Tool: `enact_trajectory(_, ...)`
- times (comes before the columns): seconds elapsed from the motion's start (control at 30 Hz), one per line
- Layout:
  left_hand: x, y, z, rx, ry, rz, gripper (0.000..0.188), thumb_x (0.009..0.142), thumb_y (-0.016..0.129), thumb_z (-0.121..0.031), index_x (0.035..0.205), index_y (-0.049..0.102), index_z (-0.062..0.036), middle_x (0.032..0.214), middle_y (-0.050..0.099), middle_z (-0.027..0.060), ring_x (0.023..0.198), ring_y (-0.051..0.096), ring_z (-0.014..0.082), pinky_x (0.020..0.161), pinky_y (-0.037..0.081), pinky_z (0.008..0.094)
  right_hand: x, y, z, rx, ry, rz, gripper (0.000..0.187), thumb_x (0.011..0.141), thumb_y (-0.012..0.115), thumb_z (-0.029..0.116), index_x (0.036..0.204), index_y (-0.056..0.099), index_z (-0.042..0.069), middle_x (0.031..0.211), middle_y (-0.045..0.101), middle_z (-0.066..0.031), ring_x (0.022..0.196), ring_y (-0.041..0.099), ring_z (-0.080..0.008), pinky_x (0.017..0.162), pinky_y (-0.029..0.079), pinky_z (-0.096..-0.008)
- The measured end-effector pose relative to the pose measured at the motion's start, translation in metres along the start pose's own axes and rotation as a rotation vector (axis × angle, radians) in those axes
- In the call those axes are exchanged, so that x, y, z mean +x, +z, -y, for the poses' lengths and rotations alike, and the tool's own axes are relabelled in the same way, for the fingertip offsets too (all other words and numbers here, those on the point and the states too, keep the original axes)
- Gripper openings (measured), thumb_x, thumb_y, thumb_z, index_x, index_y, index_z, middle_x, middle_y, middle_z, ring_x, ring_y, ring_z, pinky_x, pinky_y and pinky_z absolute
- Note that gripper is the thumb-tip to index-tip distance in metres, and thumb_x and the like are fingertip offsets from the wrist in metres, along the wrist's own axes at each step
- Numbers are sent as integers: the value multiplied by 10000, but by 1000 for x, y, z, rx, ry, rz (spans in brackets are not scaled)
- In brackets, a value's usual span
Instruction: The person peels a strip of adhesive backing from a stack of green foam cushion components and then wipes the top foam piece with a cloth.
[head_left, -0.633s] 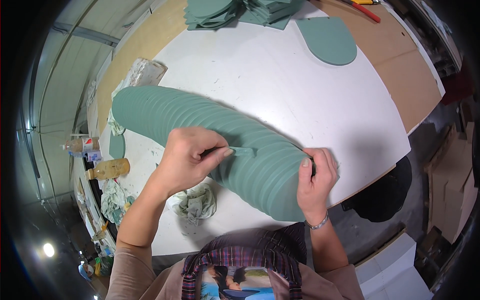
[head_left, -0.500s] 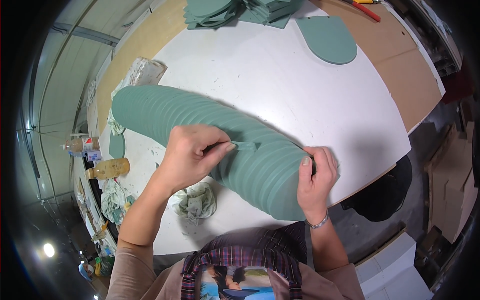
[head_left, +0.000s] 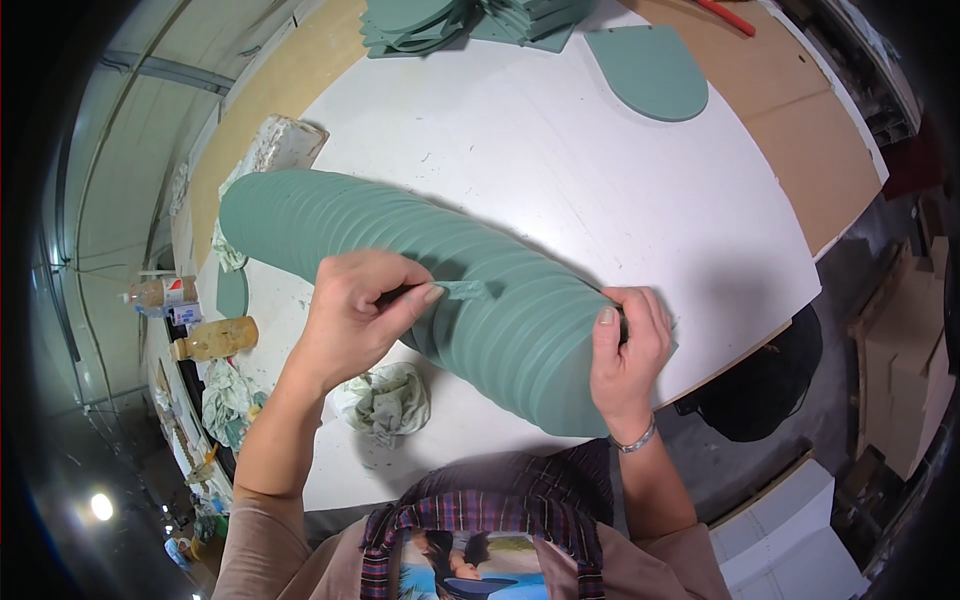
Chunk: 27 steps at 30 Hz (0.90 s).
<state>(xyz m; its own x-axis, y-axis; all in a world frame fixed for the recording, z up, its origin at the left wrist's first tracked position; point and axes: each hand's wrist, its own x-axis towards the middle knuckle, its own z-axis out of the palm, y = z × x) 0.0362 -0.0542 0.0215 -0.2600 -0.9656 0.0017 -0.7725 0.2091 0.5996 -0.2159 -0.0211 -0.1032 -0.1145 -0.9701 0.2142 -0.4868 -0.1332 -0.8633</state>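
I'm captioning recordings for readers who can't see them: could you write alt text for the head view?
A left hand pinches a small, thin, pale green strip over a long row of overlapping flat green panels on a white tabletop; the right hand rests at the row's near right end. A crumpled pale cloth lies nearer the front edge.

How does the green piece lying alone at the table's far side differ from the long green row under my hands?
The lone green piece lies flat by itself, while the long green row has many pieces overlapping. The lone piece shows its whole outline, rounded at one end; the row's pieces mostly show edges. The lone piece is untouched, whereas your right hand grips the row's right end. Both are dull green.
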Motion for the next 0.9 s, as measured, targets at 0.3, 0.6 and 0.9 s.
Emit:
enact_trajectory(0.3, -32, 3, -3, -100, -149, 21, 151, 842, 772, -107, 788, 697, 13, 685, 649, 83, 590, 576, 180, 555, 426, 315, 0, 0, -3, 5, -15, -8, 278, 921, 590, 267, 967, 661, 2, 892, 645, -133, 829, 599, -325, 778, 426, -414)
enact_trajectory(0.6, -44, 27, -3, -121, -7, -77, 119, 821, 780, -68, 793, 693, 8, 632, 614, 78, 528, 545, 201, 515, 407, 325, -1, 1, -1, 14, 0, 4, 242, 909, 591, 226, 973, 662, 4, 892, 646, -130, 828, 598, -325, 792, 431, -412)
enact_trajectory(0.9, -44, 25, -3, 12, 89, -147, 93, 795, 777, -43, 793, 693, -4, 622, 600, 73, 524, 536, 203, 498, 397, 322, -1, 1, 0, 4, 7, 16, 246, 916, 585, 231, 975, 662, 6, 893, 647, -131, 828, 597, -328, 803, 431, -409)
